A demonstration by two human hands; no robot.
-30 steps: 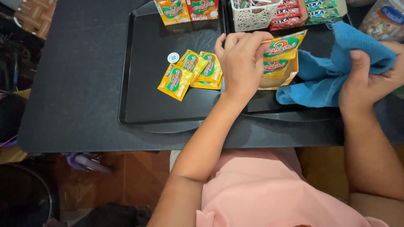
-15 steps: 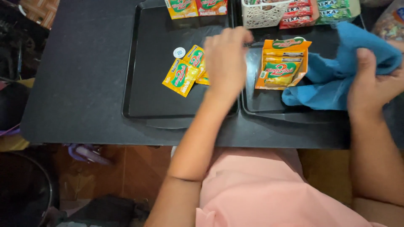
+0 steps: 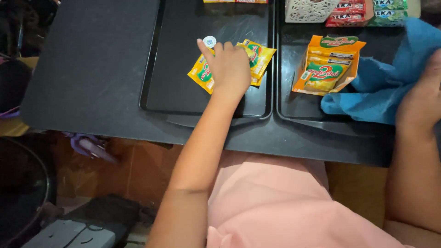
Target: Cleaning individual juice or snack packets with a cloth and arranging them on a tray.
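Head view, looking down. Left hand (image 3: 229,66) sits at upper centre of the frame, palm down on the yellow sachets (image 3: 257,55) lying in the left black tray (image 3: 156,69). Its fingers are loosely bunched, index stretched out toward upper left, tip just beside a small white round token (image 3: 209,41); cannot tell if it touches. No pinch visible, hand lies flat over the packets, one sachet sticking out on each side of it. Right hand (image 3: 422,98) at the right edge of the frame, resting on a blue cloth (image 3: 376,87); thumb runs up along the cloth, the other fingers are cut off by the frame edge, so cannot tell whether they grip it. Cloth spreads over the right part of the right black tray (image 3: 294,110). In that tray, just left of the cloth and touching it, an open orange box (image 3: 328,64) with more sachets inside. Top of frame: a white basket (image 3: 308,11) and red and green packs (image 3: 367,11) beside it. Both trays sit side by side on a dark table (image 3: 82,69). Pink clothing (image 3: 275,202) at bottom centre.
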